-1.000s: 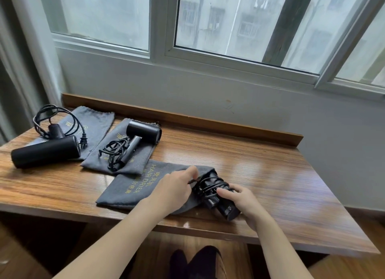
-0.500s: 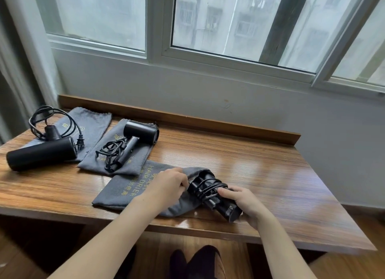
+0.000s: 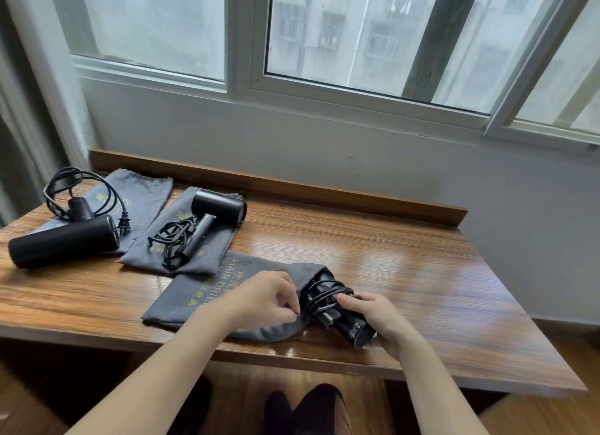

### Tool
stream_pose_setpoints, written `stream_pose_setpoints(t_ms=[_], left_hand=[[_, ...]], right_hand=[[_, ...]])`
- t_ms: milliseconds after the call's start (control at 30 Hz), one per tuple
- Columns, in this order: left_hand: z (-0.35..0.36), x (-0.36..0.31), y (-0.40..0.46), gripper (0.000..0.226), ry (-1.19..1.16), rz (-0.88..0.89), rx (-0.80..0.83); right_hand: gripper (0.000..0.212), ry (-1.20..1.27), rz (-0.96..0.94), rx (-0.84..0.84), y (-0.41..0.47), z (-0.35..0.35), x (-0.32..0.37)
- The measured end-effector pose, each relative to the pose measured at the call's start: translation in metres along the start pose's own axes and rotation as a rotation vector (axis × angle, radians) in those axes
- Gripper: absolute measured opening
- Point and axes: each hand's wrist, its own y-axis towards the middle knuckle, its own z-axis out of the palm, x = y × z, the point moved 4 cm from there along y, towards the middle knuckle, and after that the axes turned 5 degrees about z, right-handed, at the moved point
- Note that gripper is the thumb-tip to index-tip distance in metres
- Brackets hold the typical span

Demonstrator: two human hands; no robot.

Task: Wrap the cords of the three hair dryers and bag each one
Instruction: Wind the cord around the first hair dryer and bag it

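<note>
A black hair dryer (image 3: 341, 311) with its cord wound round it lies near the table's front edge, its front end inside the mouth of a grey cloth bag (image 3: 207, 288) printed with gold letters. My right hand (image 3: 373, 314) grips the dryer's rear end. My left hand (image 3: 263, 298) pinches the bag's open edge beside the dryer. A second dryer (image 3: 217, 207) with a bunched cord lies on another grey bag (image 3: 214, 249). A third dryer (image 3: 65, 239) with a loose cord loop lies at the far left, partly on a third bag (image 3: 143, 191).
The wooden table (image 3: 406, 265) has a raised back lip (image 3: 292, 188) against the wall below a window. A curtain (image 3: 29, 110) hangs at the left. My knees (image 3: 302, 408) show under the front edge.
My left hand has curled from a flat press on the bag to a pinch at its mouth. The bag's edge has come further over the dryer's front end.
</note>
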Motion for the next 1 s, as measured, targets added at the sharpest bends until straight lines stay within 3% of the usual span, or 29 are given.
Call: stream_pose_setpoints(t_ms=[67, 133, 233, 400, 500, 600, 733, 833, 1000], left_hand=[[-0.004, -0.012, -0.005, 0.01, -0.213, -0.024, 0.118], [-0.008, -0.018, -0.001, 0.022, -0.307, -0.035, 0.059], [-0.011, -0.015, 0.011, 0.03, -0.091, -0.14, -0.258], [0.004, -0.01, 0.029, 0.019, 0.061, -0.244, -0.247], [0.006, -0.01, 0.032, 0.006, 0.053, -0.197, -0.243], [0.001, -0.014, 0.032, 0.004, -0.146, -0.118, -0.291], [0.001, -0.023, 0.034, 0.007, -0.201, -0.01, -0.336], [-0.002, -0.029, 0.032, 0.002, -0.208, 0.06, -0.33], [0.0, -0.026, 0.018, 0.007, -0.092, 0.044, -0.255]], right_hand=[[0.038, -0.008, -0.004, -0.013, -0.001, 0.003, 0.0], [0.043, -0.027, -0.023, -0.041, 0.0, 0.005, 0.0], [0.05, -0.009, -0.081, -0.08, 0.002, 0.008, 0.001], [0.082, -0.106, -0.162, -0.164, 0.001, 0.015, 0.001], [0.085, -0.204, -0.23, -0.222, -0.004, 0.017, 0.001], [0.078, -0.344, -0.322, -0.264, -0.018, 0.022, 0.01], [0.095, -0.535, -0.43, -0.294, -0.025, 0.038, 0.021], [0.079, -0.6, -0.49, -0.324, -0.018, 0.044, 0.023], [0.087, -0.281, -0.35, -0.342, -0.007, 0.034, 0.017]])
